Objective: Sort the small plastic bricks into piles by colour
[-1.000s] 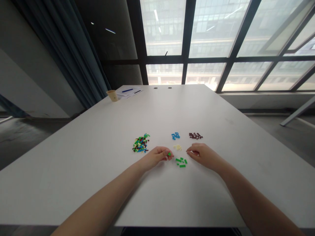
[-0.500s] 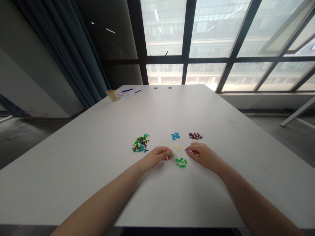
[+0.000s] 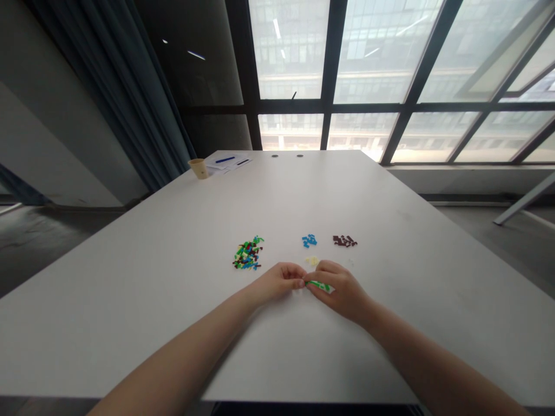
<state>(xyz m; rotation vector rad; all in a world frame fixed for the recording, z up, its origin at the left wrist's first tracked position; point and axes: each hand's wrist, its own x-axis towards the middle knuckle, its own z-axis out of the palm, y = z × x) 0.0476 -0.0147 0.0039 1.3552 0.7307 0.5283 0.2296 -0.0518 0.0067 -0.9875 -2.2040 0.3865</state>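
Note:
My left hand (image 3: 284, 280) is closed in a pinch, its fingertips around a small green toy brick (image 3: 306, 283) that is mostly hidden. The fingertips of my right hand (image 3: 342, 289) meet them there, thumb and fingers closing on the same brick. Loose green bricks (image 3: 323, 286) lie on the table behind and between the fingers of my right hand, which partly covers them. Just beyond the hands is a little group of pale yellow bricks (image 3: 311, 261).
A mixed heap of coloured bricks (image 3: 248, 254) lies to the left on the white table (image 3: 260, 202). Blue bricks (image 3: 309, 240) and dark brown bricks (image 3: 344, 241) form separate groups farther back. A paper cup (image 3: 199, 169) stands at the far left beside papers (image 3: 221, 166) and a blue pen (image 3: 225, 159).
My right hand has moved left and nearer to me, over the green bricks, and its fingertips now meet my left hand's. My left hand has turned slightly, hiding most of its green brick.

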